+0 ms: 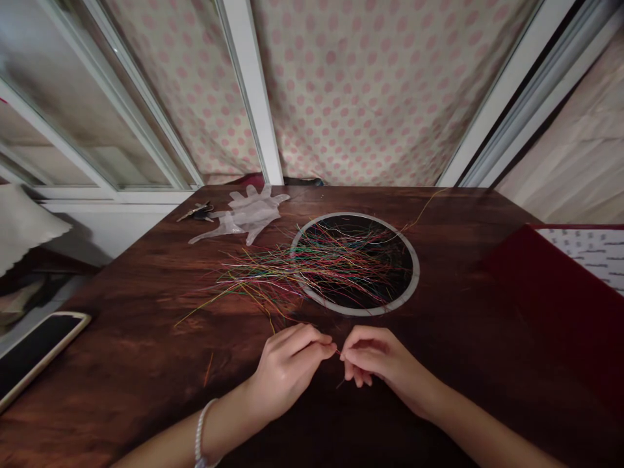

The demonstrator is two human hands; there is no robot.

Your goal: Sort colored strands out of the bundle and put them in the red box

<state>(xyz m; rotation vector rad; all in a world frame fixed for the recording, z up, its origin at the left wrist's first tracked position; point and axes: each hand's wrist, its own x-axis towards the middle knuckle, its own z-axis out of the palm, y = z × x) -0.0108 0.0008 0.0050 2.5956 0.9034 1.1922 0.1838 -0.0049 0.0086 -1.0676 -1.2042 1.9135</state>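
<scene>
Thumb and fingers of my left hand [292,364] are pinched on a thin red wire [337,352]. My right hand [377,364] pinches the same wire just across a small gap, its lower fingers curled. A short dark end pokes out below the right fingers. Beyond both hands, a loose bundle of thin coloured wires [292,266], red, green, yellow and white, lies across a round black plate [404,286] with a pale rim and spills over its left side onto the table.
On the dark wooden table [160,364] are a clear plastic glove [248,214], keys [199,212] and a stray orange wire piece [208,369]. A phone [39,351] lies at the left edge. A dark red box [556,305] stands at right. Windows and a dotted curtain rise behind.
</scene>
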